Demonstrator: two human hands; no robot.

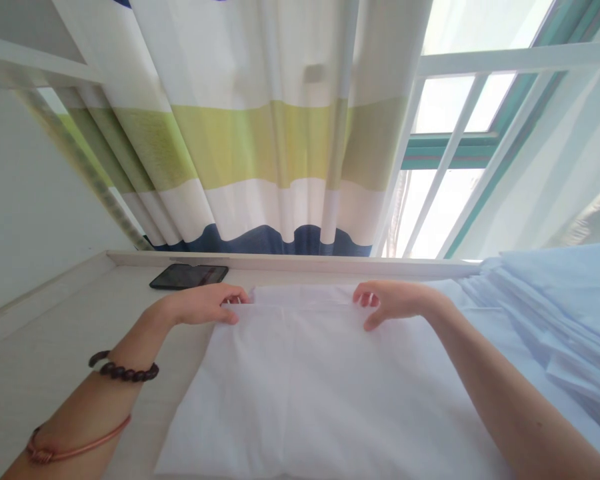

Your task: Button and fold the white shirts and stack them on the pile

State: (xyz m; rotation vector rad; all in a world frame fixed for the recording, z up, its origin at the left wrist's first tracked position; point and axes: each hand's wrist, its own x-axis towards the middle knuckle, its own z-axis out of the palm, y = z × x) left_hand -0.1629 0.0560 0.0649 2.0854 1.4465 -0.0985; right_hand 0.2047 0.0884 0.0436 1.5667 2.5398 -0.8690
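A large white cloth [300,380], folded in layers, lies flat before me on a pale surface. Across its far side runs a folded edge, with a narrow strip of cloth showing behind it. At the far left corner is my left hand [205,303], its thumb on the upper layer and its fingers over the strip, a gap between them. My right hand [393,301] rests at the far edge to the right, fingers loosely curled and thumb apart. I see no cloth pinched in either hand. Beaded and cord bracelets circle my left wrist and forearm.
Behind my left hand lies a black phone [189,276]. A stack of folded white cloths [565,313] stands at the right. Along the back runs a low ledge [300,261], with a striped curtain [280,147] and white railing bars [443,163] beyond. A wall [35,193] bounds the left.
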